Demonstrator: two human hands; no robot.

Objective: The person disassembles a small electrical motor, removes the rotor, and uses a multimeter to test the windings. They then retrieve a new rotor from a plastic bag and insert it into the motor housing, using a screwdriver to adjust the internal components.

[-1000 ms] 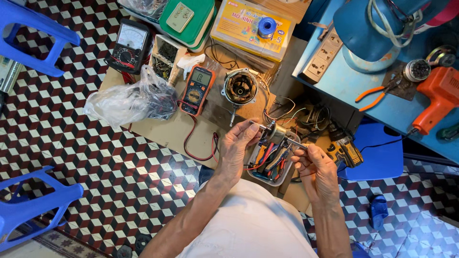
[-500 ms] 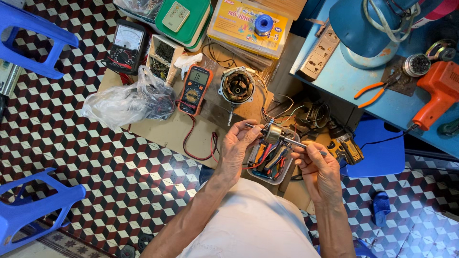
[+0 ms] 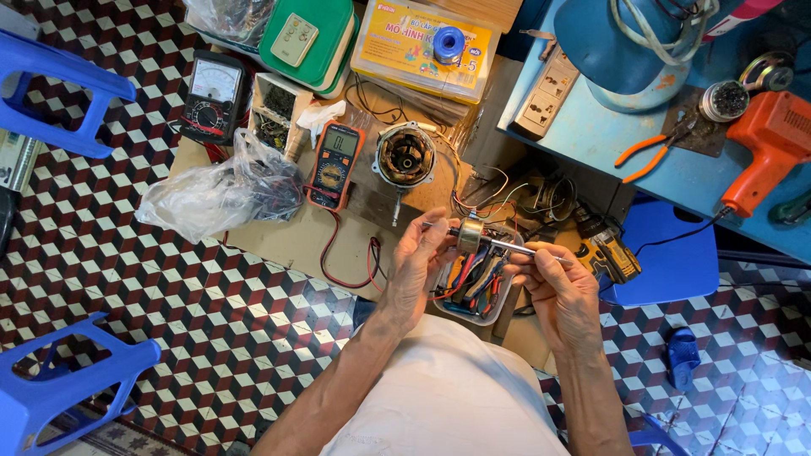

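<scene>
While both hands hold rotor shaft, tool tray beneath.

Checkered tile floor, blue stools, blue table

tool tray and motor housing crowd ahead — bare cardboard left.

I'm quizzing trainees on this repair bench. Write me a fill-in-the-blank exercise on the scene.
1. Both hands, left hand and right hand, hold a metal rotor by its ____.
2. Under the rotor lies a clear tray of ____.
3. The digital multimeter has an ____ case.
4. The pliers lie on the ____ table.

Missing words: shaft; tools; orange; blue
</scene>
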